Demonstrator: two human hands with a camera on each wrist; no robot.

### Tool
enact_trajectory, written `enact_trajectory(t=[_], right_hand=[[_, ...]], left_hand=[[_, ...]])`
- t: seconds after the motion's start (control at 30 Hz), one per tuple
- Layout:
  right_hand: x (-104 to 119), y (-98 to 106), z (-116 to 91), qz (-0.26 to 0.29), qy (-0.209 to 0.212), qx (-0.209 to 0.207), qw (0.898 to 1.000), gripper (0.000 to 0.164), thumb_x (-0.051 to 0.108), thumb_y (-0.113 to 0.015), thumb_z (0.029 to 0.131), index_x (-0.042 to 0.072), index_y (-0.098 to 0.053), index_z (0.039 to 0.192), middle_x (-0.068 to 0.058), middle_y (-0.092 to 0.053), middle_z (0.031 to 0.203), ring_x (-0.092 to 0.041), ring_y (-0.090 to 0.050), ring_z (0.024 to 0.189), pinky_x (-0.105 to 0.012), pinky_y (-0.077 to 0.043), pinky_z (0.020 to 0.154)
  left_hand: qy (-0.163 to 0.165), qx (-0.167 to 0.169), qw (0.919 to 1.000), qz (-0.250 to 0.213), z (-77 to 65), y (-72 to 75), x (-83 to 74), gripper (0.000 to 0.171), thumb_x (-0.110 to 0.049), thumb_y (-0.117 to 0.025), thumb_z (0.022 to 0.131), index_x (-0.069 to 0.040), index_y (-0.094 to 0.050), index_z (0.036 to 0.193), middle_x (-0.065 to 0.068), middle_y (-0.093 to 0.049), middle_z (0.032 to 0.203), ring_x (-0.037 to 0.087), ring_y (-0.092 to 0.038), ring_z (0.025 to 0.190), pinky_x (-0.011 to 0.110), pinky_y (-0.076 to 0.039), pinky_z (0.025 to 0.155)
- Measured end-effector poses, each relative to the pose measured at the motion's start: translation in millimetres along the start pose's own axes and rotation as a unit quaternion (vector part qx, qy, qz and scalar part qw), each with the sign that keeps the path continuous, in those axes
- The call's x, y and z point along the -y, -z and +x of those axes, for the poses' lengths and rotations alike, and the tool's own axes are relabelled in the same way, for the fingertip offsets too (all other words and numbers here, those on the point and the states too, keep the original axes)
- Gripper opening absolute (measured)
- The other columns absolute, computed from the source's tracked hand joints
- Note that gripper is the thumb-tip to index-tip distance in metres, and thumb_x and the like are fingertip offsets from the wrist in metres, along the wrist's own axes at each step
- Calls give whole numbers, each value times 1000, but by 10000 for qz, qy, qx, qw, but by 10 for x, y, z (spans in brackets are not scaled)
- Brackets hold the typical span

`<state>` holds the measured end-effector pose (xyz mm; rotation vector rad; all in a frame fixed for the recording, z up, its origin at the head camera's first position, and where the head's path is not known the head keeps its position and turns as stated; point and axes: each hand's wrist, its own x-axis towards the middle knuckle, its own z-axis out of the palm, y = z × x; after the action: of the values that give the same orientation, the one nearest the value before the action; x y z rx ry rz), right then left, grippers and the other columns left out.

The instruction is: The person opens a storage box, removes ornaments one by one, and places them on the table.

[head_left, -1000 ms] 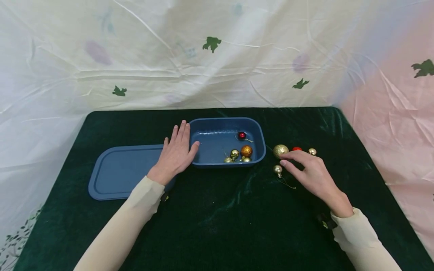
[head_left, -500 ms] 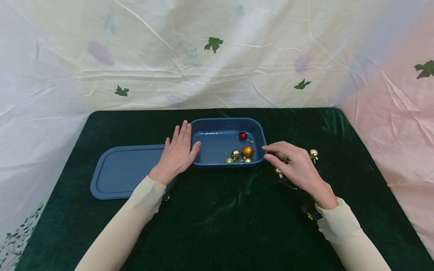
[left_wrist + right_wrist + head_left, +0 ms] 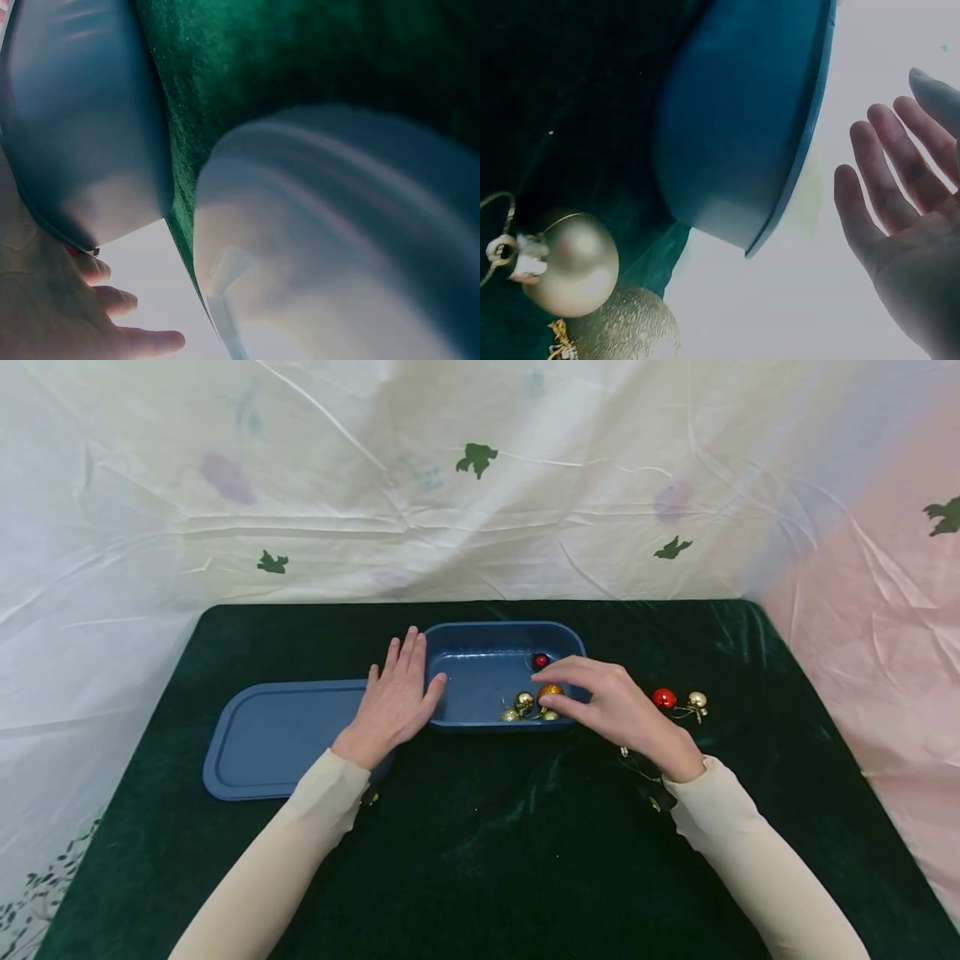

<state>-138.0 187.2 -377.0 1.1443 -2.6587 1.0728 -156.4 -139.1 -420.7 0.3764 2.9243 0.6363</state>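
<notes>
A blue box (image 3: 487,667) stands on the table with Christmas baubles inside: a red one (image 3: 541,661), an orange glitter one (image 3: 551,691) and several gold ones (image 3: 523,702). My left hand (image 3: 392,700) rests along the box's left end, fingers straight. Over the box's right part hovers my right hand (image 3: 611,700), thumb and forefinger apart; in the right wrist view its fingers (image 3: 877,172) are loosely bent and hold nothing. That view also shows a pale gold bauble (image 3: 577,262) and a gold glitter bauble (image 3: 634,330) below the hand.
The box's blue lid (image 3: 288,735) lies flat to the left, partly under my left forearm. A red bauble (image 3: 663,698) and a small gold bauble (image 3: 697,699) sit right of the box. Pale curtain fabric (image 3: 360,468) hangs behind the dark green tabletop (image 3: 480,860).
My right hand has moved left from the loose baubles, past the box's right rim, to above the box. The left hand stays at the box's left end.
</notes>
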Motion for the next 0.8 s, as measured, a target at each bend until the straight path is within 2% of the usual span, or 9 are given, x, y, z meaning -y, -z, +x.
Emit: enact_trajectory(t=[0.23, 0.33, 0.47, 0.6, 0.8], right_hand=[[-29, -21, 191, 26, -251, 729, 9970, 34, 22, -74, 98, 14, -72, 130, -5, -69, 131, -24, -63, 123, -50, -53, 100], [-73, -40, 273, 142, -254, 1043, 9941, 35, 25, -74, 98, 13, -71, 130, -4, -69, 129, -26, -64, 120, -51, -52, 101], [-137, -70, 366, 296, -269, 1418, 9891, 37, 28, -74, 98, 12, -71, 130, -2, -68, 129, -22, -64, 118, -48, -53, 99], [-186, -98, 444, 279, -263, 1730, 9842, 42, 30, -74, 97, 11, -69, 134, -3, -66, 135, -18, -62, 124, -46, -50, 104], [-225, -130, 534, 171, -301, 2143, 9762, 49, 29, -74, 97, 10, -64, 140, -7, -62, 143, -23, -58, 132, -48, -47, 109]], left_hand=[[19, 46, 10000, 1, 6, 20, -13, 79, -53, -30, 109, -9, 0, 167, 9, 9, 173, 36, 2, 159, 67, -9, 122], [25, 46, 10000, -7, 8, 23, -13, 79, -53, -30, 109, -9, -1, 167, 9, 8, 173, 37, 1, 159, 68, -10, 122], [46, 74, 9999, -58, 9, 31, -17, 78, -53, -31, 109, -9, -1, 167, 9, 8, 173, 36, 2, 159, 67, -10, 122], [78, 114, 9999, -31, 5, 44, -23, 79, -53, -30, 109, -9, 0, 167, 8, 9, 173, 35, 3, 159, 67, -10, 122], [124, 127, 9998, 8, 8, 54, -33, 79, -53, -30, 109, -9, 0, 167, 8, 9, 173, 35, 3, 159, 67, -10, 122]])
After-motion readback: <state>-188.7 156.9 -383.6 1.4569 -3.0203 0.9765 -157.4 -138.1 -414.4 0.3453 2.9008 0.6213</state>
